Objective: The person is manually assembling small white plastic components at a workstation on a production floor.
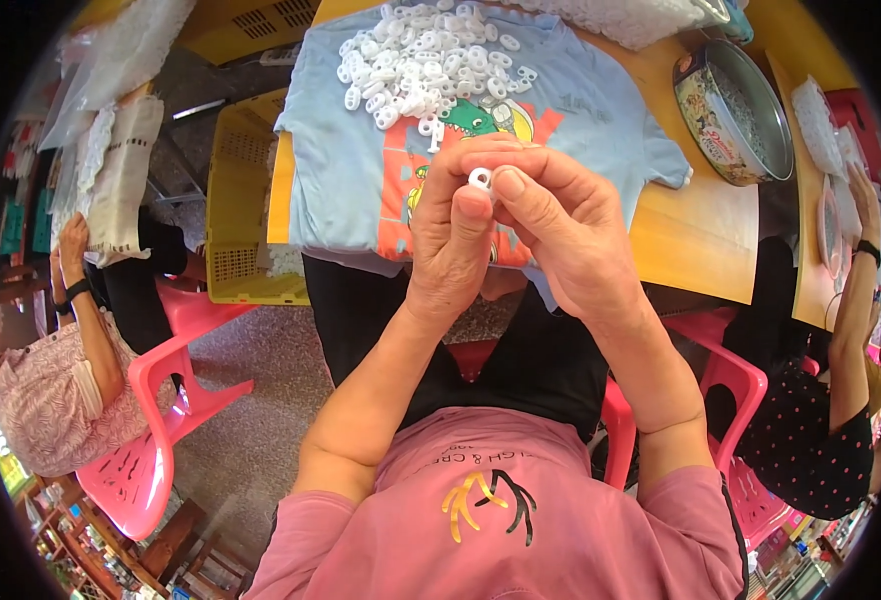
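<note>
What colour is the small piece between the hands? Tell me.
The small piece is white, best seen in the head view.

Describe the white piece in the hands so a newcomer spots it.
Find the blue shirt spread on the yellow table. In front of it, the left hand and right hand meet at a small white piece. Unlike the white pieces heaped on the shirt, this one is held.

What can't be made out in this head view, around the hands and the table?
All in the head view:
- Small white piece: its far side is hidden by the fingers of the left hand.
- Right hand: its thumb covers whether it grips the piece or only touches it.
- Blue T-shirt: its print is partly hidden behind both hands.
- Round tin: its contents are too small to identify.
- Clear plastic bag: cut off by the top edge.
</note>
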The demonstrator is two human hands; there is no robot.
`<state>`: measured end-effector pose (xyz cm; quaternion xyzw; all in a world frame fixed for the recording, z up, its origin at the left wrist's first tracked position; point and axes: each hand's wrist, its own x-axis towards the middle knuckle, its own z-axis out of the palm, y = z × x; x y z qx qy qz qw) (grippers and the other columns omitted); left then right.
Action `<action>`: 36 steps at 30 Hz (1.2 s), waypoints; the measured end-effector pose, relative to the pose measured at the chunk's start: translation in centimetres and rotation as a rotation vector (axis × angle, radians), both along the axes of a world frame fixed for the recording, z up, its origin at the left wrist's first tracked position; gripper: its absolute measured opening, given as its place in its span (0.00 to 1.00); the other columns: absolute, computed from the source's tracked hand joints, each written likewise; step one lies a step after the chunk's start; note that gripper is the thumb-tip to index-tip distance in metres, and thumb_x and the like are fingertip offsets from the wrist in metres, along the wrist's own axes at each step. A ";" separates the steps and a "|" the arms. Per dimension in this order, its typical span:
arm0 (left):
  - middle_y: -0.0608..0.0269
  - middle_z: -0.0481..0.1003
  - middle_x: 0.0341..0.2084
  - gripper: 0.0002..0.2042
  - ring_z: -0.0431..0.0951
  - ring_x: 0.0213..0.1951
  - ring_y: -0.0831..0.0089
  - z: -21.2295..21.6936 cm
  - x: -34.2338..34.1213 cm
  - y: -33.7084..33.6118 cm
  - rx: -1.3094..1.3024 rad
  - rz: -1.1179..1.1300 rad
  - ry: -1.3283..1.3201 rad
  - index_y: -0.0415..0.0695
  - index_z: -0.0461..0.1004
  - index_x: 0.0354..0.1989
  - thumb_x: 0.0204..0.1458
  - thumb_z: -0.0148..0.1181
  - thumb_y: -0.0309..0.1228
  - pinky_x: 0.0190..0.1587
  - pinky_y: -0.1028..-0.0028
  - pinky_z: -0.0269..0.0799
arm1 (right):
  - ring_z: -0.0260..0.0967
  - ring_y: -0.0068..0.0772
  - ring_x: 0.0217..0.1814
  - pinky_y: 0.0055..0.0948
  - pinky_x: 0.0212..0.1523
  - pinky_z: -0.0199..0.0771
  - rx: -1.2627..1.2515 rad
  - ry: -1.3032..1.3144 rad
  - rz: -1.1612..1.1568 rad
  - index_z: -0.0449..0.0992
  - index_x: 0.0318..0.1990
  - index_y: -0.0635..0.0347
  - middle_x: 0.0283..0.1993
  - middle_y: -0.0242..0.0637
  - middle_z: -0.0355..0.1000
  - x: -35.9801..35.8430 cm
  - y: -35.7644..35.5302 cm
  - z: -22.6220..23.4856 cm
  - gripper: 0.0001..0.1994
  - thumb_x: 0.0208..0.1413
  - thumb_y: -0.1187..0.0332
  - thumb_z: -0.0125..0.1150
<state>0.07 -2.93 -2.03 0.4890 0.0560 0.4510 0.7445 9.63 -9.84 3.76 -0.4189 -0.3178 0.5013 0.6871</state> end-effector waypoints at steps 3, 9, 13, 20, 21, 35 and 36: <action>0.58 0.69 0.53 0.24 0.68 0.55 0.70 -0.2 0.2 -0.1 -0.027 -0.014 -0.041 0.42 0.67 0.54 0.63 0.50 0.51 0.59 0.67 0.62 | 0.71 0.26 0.52 0.30 0.54 0.73 0.019 0.013 -0.011 0.75 0.50 0.68 0.49 0.37 0.74 -0.2 0.0 0.1 0.12 0.65 0.70 0.55; 0.59 0.69 0.53 0.23 0.68 0.55 0.70 -0.4 0.3 0.1 -0.003 -0.001 -0.028 0.43 0.66 0.55 0.63 0.50 0.49 0.59 0.67 0.62 | 0.71 0.26 0.51 0.29 0.53 0.73 -0.049 -0.006 -0.031 0.75 0.49 0.68 0.47 0.35 0.74 -0.3 -0.1 -0.4 0.12 0.65 0.70 0.55; 0.57 0.68 0.54 0.23 0.67 0.57 0.69 0.3 0.2 0.3 -0.032 -0.026 0.000 0.41 0.65 0.56 0.65 0.47 0.48 0.61 0.67 0.62 | 0.73 0.24 0.46 0.27 0.50 0.74 -0.093 -0.012 -0.029 0.76 0.50 0.67 0.45 0.35 0.75 0.1 0.4 0.2 0.12 0.65 0.69 0.55; 0.57 0.67 0.56 0.16 0.67 0.59 0.71 1.2 1.0 -0.2 -0.163 0.010 0.043 0.38 0.60 0.61 0.67 0.41 0.28 0.62 0.70 0.62 | 0.72 0.20 0.36 0.20 0.38 0.73 -0.059 -0.413 -0.247 0.78 0.47 0.67 0.38 0.33 0.77 2.5 3.6 3.7 0.11 0.62 0.69 0.59; 0.57 0.67 0.56 0.16 0.67 0.59 0.71 1.3 1.2 -0.7 -0.164 0.022 0.039 0.38 0.60 0.61 0.67 0.41 0.28 0.62 0.70 0.62 | 0.71 0.18 0.35 0.18 0.35 0.72 -0.057 -0.520 -0.278 0.78 0.45 0.67 0.37 0.32 0.77 2.2 4.3 4.6 0.11 0.60 0.69 0.61; 0.58 0.77 0.34 0.15 0.78 0.41 0.67 0.8 0.1 0.1 0.396 -0.199 0.251 0.35 0.75 0.36 0.45 0.42 0.11 0.46 0.72 0.72 | 0.73 0.31 0.35 0.28 0.38 0.72 0.173 -1.433 0.419 0.81 0.42 0.60 0.35 0.36 0.75 5.4 10.5 3.6 0.08 0.54 0.73 0.64; 0.58 0.77 0.34 0.15 0.78 0.40 0.67 0.6 0.1 0.3 0.442 -0.176 0.242 0.35 0.75 0.36 0.45 0.42 0.11 0.46 0.72 0.72 | 0.73 0.31 0.35 0.28 0.38 0.72 0.166 -1.437 0.418 0.81 0.42 0.60 0.35 0.36 0.75 5.9 9.9 2.6 0.08 0.54 0.73 0.64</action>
